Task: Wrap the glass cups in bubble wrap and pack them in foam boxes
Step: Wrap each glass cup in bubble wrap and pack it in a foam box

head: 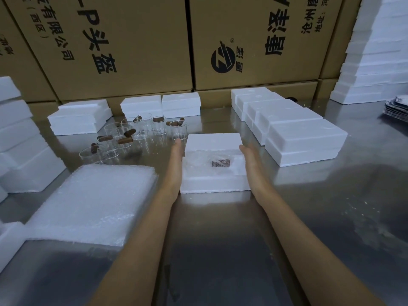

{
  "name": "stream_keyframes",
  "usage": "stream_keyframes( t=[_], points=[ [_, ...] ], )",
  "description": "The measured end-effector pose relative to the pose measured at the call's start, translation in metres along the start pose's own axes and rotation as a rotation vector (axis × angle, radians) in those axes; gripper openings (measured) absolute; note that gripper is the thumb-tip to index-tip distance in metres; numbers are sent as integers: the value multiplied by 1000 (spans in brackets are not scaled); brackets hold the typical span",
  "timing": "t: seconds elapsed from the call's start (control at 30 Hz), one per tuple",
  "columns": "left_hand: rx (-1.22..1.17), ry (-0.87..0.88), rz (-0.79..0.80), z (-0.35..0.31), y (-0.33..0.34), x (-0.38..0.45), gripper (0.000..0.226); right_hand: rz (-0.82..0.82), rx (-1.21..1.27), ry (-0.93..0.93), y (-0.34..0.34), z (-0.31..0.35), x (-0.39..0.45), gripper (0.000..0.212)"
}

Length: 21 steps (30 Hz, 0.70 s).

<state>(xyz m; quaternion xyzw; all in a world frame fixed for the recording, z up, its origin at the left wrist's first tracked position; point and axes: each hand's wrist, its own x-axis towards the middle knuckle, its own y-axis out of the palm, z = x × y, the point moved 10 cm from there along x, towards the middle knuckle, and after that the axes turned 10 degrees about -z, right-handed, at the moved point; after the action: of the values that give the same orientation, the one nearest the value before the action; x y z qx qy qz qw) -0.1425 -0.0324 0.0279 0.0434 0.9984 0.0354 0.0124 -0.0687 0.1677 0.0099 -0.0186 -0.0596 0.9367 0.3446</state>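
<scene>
Between both hands sat the foam box [213, 181], its long axis running left to right across the desk [220, 250]. Left hand [175, 160] lay flat against the box's left wall, right hand [251, 161] against its right, fingers straight and together. A lid [213, 142] half-covered the box's far end; the wrapped cup [207, 161] showed inside. Bare glass cups [132, 134] stood left of the box.
</scene>
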Motion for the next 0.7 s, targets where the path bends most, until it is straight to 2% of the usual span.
stream_keyframes(
  t=[0.03,0.1,0.17,0.33,0.43,0.57,0.7],
  points=[
    [0,-4,-6,-2,2,1,38,8,3,7,1,0,0,82],
    [-46,-42,-16,2,0,6,61,16,6,3,0,1,0,79],
    [-135,-58,-34,7,-4,9,65,6,47,-22,-2,3,1,79],
    [-233,-11,-67,4,-12,5,35,16,190,-113,-4,14,0,65],
    [-254,57,-116,-18,-18,0,41,-56,256,-143,-15,23,0,56],
    [-273,234,-219,-60,-38,-12,34,-224,303,-272,-39,53,-8,32],
    [-268,308,-259,-73,-50,-19,25,-368,371,-339,-59,64,-21,11]
  ],
)
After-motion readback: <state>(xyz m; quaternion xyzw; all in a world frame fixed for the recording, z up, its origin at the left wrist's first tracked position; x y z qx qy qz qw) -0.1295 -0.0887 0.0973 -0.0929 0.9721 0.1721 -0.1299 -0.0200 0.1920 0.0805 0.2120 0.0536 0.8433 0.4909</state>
